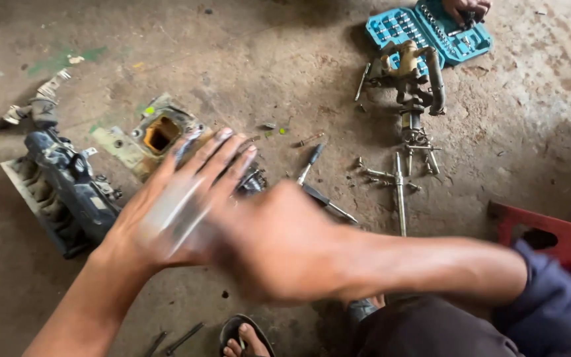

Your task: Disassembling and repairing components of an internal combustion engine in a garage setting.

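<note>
My left hand reaches in from the lower left, fingers stretched out and apart, hovering over a grimy metal housing with a rectangular opening. A blurred grey streak crosses its palm; I cannot tell what it is. My right hand comes from the right and sits just beside the left palm, heavily motion-blurred, so its fingers and any contents are unreadable. A screwdriver lies on the floor just beyond both hands.
A dark ribbed engine part lies left. Loose bolts and long rods are scattered near a brass-coloured fitting. Another person's hand touches a blue socket case. A red stool stands right; my sandalled foot is below.
</note>
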